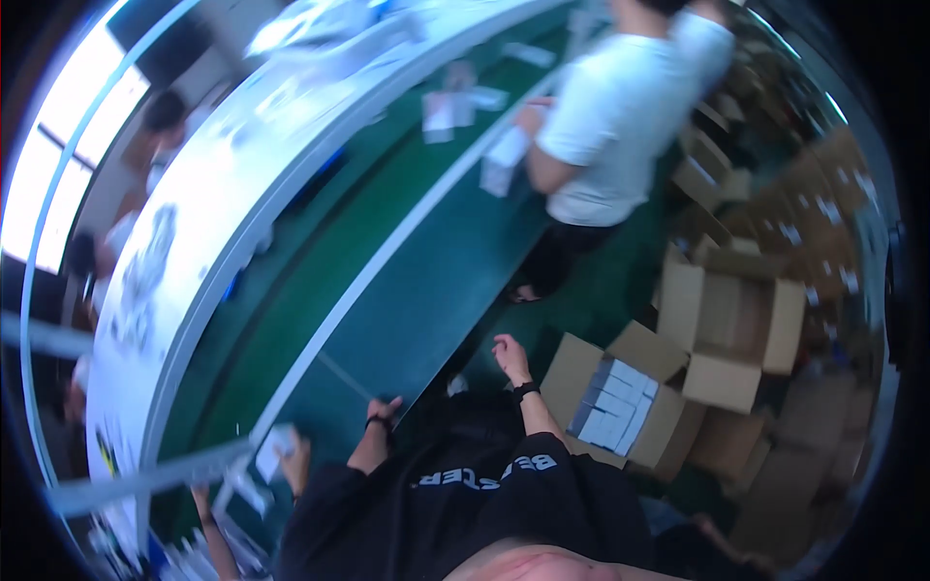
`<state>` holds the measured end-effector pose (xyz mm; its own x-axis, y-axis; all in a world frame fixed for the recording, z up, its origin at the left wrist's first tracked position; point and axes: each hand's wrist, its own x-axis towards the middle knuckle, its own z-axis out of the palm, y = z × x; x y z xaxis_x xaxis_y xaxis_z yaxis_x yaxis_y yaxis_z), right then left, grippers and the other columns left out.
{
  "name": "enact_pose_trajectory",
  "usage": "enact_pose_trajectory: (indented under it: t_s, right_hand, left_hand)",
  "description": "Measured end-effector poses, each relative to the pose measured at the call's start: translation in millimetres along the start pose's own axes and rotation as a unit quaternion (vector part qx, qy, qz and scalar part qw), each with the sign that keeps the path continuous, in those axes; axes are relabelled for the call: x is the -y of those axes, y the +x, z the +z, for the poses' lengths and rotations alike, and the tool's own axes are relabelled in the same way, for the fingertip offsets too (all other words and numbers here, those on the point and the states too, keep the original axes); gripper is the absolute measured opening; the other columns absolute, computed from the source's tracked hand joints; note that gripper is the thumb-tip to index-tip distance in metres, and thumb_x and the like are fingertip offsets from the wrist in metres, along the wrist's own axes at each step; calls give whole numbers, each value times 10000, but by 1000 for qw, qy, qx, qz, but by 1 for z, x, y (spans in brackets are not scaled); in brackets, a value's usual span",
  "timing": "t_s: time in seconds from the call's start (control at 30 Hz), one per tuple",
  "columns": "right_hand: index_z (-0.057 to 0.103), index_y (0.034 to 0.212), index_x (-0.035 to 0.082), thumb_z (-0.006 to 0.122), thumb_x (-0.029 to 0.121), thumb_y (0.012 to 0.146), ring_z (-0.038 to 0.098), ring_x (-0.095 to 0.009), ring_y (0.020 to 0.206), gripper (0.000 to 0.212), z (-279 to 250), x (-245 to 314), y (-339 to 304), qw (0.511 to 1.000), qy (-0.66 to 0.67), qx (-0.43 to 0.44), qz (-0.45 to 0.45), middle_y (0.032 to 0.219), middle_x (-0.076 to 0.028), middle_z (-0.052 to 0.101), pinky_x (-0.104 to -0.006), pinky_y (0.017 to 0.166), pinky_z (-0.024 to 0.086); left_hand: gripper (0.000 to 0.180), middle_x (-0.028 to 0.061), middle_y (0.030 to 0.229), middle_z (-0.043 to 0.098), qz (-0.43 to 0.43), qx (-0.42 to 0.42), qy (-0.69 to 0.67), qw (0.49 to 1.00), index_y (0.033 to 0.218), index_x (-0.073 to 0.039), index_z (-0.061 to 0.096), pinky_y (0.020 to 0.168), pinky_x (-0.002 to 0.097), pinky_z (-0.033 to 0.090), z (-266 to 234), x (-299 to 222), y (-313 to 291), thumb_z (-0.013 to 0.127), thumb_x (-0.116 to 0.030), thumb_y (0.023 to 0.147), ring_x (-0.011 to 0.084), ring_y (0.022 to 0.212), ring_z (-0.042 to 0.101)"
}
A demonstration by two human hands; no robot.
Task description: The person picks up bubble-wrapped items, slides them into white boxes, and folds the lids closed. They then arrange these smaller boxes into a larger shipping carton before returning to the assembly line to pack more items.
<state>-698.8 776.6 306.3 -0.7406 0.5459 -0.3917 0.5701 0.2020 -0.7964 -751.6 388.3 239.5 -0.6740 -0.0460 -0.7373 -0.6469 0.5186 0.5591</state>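
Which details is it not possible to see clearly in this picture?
In the head view:
Left hand: blur hides whether it touches the teal conveyor belt.
White boxes in the open carton: their walls hide any contents.
Co-worker in white shirt: top edge cuts off part of the head.

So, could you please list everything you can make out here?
Work surface: one, teal, centre.
Belt: one, green, beyond the work surface.
Loose boxes: several, white, upper belt.
Shelf: one, white, upper left.
Packed carton: one, brown, right of centre.
Small boxes: several, white, inside the packed carton.
Second carton: one, brown, open, right.
Further cartons: several, brown, far right.
Co-workers: several, white shirt upper right, others left.
Shirt: one, black, bottom centre.
Left hand: one, black wristband, work surface's near edge.
Right hand: one, black wristband, left of packed carton.
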Motion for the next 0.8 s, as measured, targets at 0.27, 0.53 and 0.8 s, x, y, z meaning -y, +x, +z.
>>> enact_pose_trajectory:
  t_s: [0.27,0.53,0.8]
  right_hand:
    - [602,1145,33,446,75,942,629,-141,689,260,74,48,44,984,-5,130,-120,793,-80,680,-296,647,522]
    - [593,1056,47,420,109,953,584,-134,636,211,98,64,128,956,-62,275,-78,735,-71,639,-288,591,496]
    - [599,996,-10,519,173,822,660,-229,728,265,126,95,161,770,-429,411,-234,789,-163,669,-347,696,528]
  left_hand:
    - [642,266,1125,657,-117,-64,75,988,1103,72,629,895,445,506,-2,-39,-34,867,-366,701,395,1063,633]
    - [671,221,1071,669,-62,-166,138,975,1046,10,620,855,460,523,2,-58,-49,894,-426,616,385,1022,648]
    - [665,199,1000,690,-134,-258,81,954,1006,-23,575,806,477,523,17,-54,-60,913,-401,576,387,972,661]
